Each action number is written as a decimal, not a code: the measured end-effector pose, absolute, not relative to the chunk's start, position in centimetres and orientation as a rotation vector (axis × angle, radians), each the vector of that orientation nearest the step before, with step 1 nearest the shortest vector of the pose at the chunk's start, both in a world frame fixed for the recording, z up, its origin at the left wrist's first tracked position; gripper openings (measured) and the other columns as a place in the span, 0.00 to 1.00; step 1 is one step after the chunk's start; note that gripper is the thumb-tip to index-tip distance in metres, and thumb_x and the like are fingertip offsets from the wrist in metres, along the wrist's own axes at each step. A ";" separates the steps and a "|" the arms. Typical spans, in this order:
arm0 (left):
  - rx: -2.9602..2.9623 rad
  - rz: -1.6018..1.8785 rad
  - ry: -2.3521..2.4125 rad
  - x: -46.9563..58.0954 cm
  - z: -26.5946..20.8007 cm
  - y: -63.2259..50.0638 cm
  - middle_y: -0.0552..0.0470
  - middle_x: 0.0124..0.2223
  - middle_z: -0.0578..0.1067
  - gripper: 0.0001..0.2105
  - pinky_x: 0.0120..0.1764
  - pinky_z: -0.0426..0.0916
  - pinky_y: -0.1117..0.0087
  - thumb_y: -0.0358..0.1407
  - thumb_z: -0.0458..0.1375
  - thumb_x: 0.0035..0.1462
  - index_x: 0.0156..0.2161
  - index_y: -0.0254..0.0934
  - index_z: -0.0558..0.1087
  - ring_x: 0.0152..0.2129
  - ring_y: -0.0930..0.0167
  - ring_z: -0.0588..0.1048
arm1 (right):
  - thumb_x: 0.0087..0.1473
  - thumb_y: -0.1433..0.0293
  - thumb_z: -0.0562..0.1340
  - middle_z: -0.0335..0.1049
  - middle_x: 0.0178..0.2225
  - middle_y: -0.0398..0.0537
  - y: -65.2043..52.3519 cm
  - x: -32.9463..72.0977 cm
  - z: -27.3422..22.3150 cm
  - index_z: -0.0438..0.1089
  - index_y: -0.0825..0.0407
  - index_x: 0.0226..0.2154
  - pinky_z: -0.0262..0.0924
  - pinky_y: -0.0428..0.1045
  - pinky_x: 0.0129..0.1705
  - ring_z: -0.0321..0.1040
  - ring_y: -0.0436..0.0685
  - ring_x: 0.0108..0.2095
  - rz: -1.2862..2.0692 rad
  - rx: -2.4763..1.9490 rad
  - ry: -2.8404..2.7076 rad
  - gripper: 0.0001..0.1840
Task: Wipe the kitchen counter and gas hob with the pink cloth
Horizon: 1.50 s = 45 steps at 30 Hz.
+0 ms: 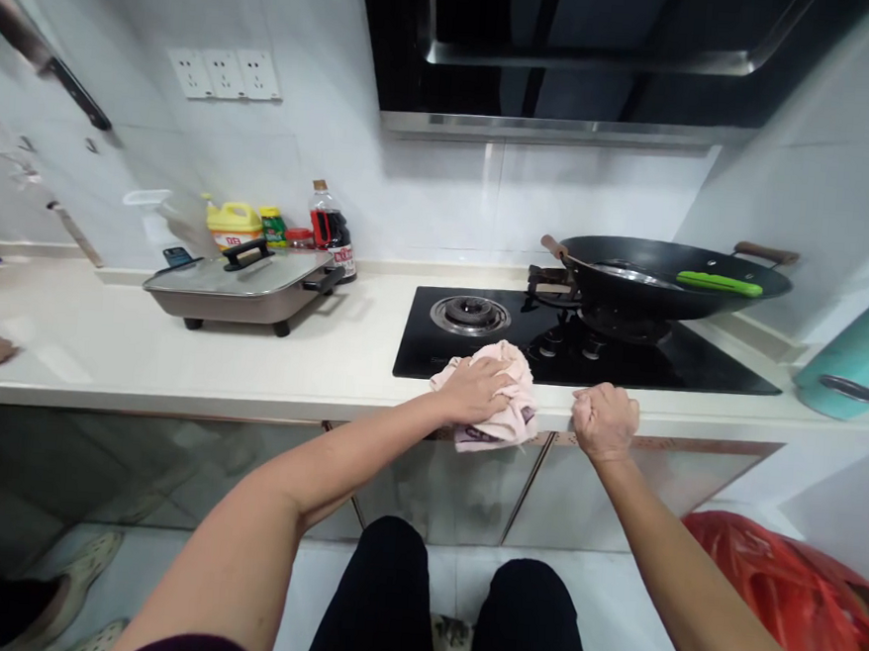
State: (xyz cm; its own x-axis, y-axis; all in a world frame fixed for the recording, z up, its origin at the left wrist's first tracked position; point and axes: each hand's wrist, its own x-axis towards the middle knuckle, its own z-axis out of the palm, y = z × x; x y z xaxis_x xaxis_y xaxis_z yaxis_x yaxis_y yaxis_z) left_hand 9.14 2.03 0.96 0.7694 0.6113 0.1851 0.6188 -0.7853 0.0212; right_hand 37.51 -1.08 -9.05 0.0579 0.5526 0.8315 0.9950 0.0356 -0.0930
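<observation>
Loosely spread left hand (472, 392) on pink cloth (515, 422), right hand (606, 420) fisted.

The left grip (473, 390) holds a pink cloth (522, 393) at the black cooktop (566, 370).

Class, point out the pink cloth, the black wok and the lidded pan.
Pink cloth (523, 393), head view: right-hand folds.
Black wok (630, 300), head view: front outer wall.
Lidded pan (219, 308), head view: front wall.

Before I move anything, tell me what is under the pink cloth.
The pink cloth lies across the front edge of the black cooktop and the white countertop, its lower part overhanging. Whatever is directly beneath it is covered.
</observation>
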 end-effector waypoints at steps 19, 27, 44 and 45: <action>-2.548 -0.556 -1.493 -8.3 1.4 0.3 0.40 0.72 0.63 0.33 0.66 0.52 0.47 0.52 0.51 0.70 0.74 0.44 0.55 0.68 0.55 0.60 | 0.49 0.39 0.70 0.39 0.76 0.59 -1.7 19.4 -1.4 0.49 0.38 0.75 0.35 0.77 0.68 0.31 0.85 0.74 -0.117 -1.652 -2.383 0.59; -2.122 -0.827 -2.013 -12.8 -0.5 2.1 0.43 0.65 0.73 0.24 0.65 0.56 0.51 0.49 0.45 0.72 0.64 0.43 0.71 0.64 0.58 0.66 | 0.49 0.47 0.73 0.46 0.75 0.58 -0.9 11.3 -1.5 0.53 0.40 0.73 0.38 0.78 0.68 0.35 0.87 0.73 -0.238 -1.372 -2.499 0.56; -2.106 -0.559 -2.099 -12.5 0.3 1.1 0.42 0.59 0.78 0.29 0.61 0.58 0.49 0.55 0.43 0.69 0.54 0.43 0.80 0.59 0.54 0.71 | 0.64 0.50 0.58 0.62 0.69 0.52 -1.7 36.9 -3.8 0.69 0.43 0.63 0.46 0.67 0.68 0.55 0.66 0.69 -0.189 -1.597 -2.128 0.30; -2.107 -0.558 -2.097 -12.5 0.3 1.1 0.41 0.60 0.78 0.29 0.61 0.58 0.49 0.55 0.43 0.69 0.54 0.43 0.80 0.59 0.53 0.71 | 0.64 0.51 0.56 0.62 0.69 0.52 -2.0 38.7 -4.1 0.70 0.43 0.62 0.47 0.66 0.67 0.55 0.66 0.69 -0.202 -1.644 -2.082 0.28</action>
State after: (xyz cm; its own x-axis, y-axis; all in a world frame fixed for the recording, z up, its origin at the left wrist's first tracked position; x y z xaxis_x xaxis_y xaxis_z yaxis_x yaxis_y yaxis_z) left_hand -12.47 1.14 0.32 -0.0263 0.9411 0.3370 0.9842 -0.0348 0.1738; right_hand 38.74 -1.95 -4.13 -0.1661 0.8773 0.4503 0.9474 0.2686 -0.1738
